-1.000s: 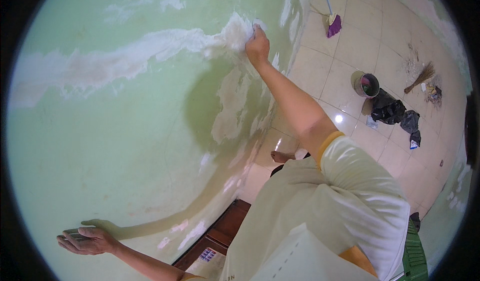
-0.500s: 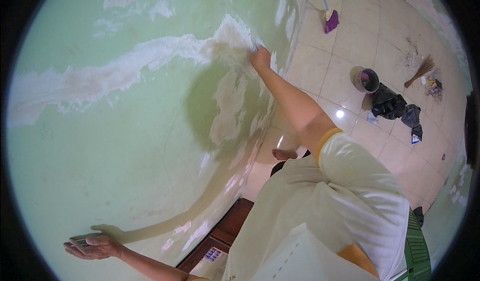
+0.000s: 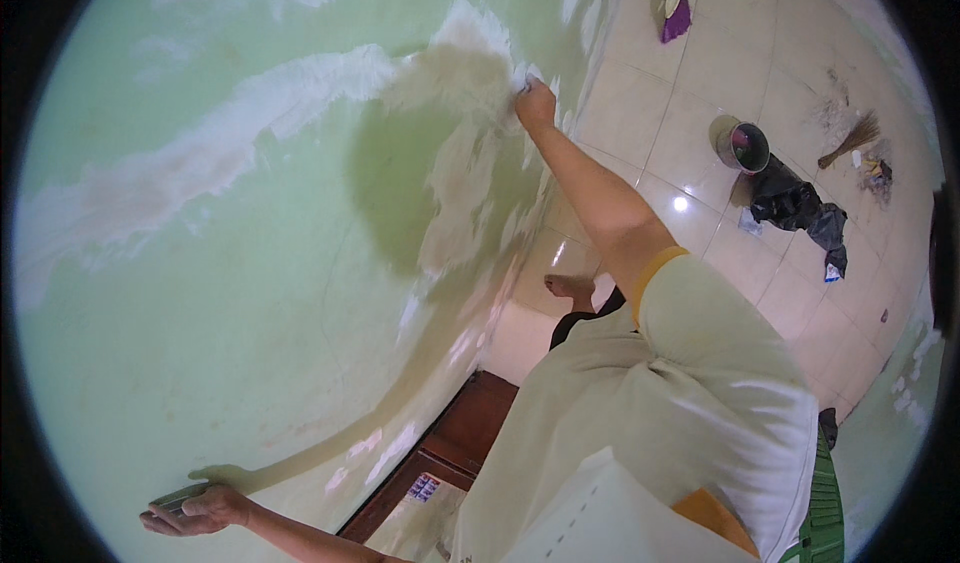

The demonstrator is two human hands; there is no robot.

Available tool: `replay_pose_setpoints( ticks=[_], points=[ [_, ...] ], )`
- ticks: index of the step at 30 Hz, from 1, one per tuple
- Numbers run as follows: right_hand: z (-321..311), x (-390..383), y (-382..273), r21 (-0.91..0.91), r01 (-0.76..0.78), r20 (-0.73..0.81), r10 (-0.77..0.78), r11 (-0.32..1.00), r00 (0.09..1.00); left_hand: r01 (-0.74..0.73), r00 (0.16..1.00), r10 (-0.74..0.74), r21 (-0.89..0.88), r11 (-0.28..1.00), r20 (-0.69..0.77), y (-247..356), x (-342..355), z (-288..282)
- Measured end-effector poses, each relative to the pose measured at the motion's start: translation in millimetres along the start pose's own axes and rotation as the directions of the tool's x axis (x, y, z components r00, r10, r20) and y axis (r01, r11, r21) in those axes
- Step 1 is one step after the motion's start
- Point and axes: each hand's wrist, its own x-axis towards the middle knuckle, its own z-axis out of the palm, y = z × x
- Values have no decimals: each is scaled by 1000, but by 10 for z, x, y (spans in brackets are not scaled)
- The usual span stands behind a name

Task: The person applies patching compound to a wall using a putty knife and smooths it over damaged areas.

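My right hand (image 3: 537,106) is closed, high on the green wall (image 3: 300,343), by the right end of a long white filler patch (image 3: 250,128). Its fingers pinch a small pale flat thing (image 3: 521,81), mostly hidden, against the wall. At the lower left, my left hand (image 3: 205,511) is held out near the wall, palm side up. A thin dark flat plate (image 3: 180,497) rests in it, gripped between thumb and fingers; its exact kind cannot be made out. More filler patches (image 3: 455,208) lie below my right hand.
On the tiled floor (image 3: 610,113) to the right stand a metal bucket (image 3: 752,150), black plastic bags (image 3: 790,203), a twig broom (image 3: 850,138) and a purple mop head (image 3: 676,19). Dark brown wooden furniture (image 3: 470,418) meets the wall below. A green slatted thing (image 3: 822,503) is at lower right.
My right hand has shifted slightly right relative to the filler patch's peak, still at the wall. My left hand has moved slightly right and down in the picture. The whole view has shifted a little.
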Motion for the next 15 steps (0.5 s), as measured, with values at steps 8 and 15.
replay_pose_setpoints(
  ticks=[8, 15],
  points=[
    [-215, -334, -597, 101, 547, -337, -489, 831, 805, 21, 1000, -21, -6, 1000, -2, -172, -121, -68],
    [-22, -58, 100, -84, -9, 109, 18, 996, 994, 70, 997, -69, -40, 997, 33, 92, -28, -30]
  ],
)
